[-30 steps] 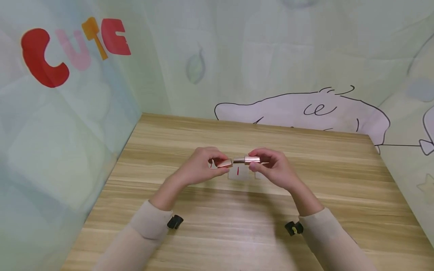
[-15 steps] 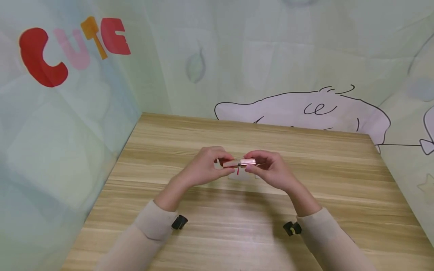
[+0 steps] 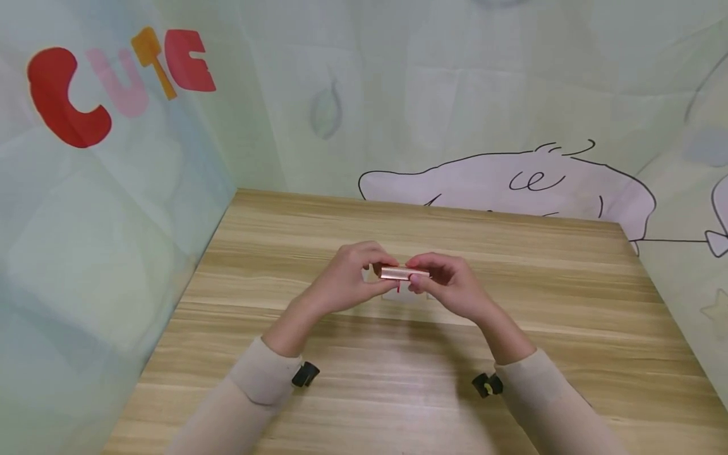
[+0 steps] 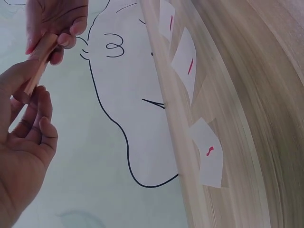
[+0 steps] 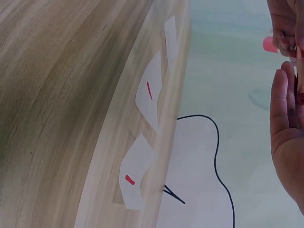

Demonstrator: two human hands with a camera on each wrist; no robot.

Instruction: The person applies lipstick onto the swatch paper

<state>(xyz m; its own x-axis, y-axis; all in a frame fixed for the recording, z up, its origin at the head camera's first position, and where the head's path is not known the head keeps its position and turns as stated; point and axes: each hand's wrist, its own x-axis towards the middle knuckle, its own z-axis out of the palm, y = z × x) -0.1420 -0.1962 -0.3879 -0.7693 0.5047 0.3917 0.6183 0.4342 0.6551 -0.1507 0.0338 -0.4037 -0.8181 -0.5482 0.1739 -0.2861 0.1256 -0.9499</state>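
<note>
A closed rose-gold lipstick (image 3: pixel 396 273) is held level above the table, cap and base joined in one tube. My left hand (image 3: pixel 349 278) pinches its left end between thumb and fingers. At the right end, the thumb and fingers of my right hand (image 3: pixel 457 284) grip the tube. In the left wrist view the lipstick (image 4: pixel 40 69) slants between both hands. The right wrist view shows only part of it at the frame's edge. Beneath the hands lies a white paper piece (image 3: pixel 400 294) with a red stroke, partly covered.
Several white paper pieces lie in a row along the table, such as one with a short red mark (image 4: pixel 211 152). The wood-grain table (image 3: pixel 398 379) meets a printed cloth wall (image 3: pixel 432 95) at the back. Black wrist cameras sit at both cuffs.
The two parts of the lipstick, apart one second ago with the metal inner tube showing, have come together into one closed tube. My left hand has moved right; my right hand shifted slightly left.
</note>
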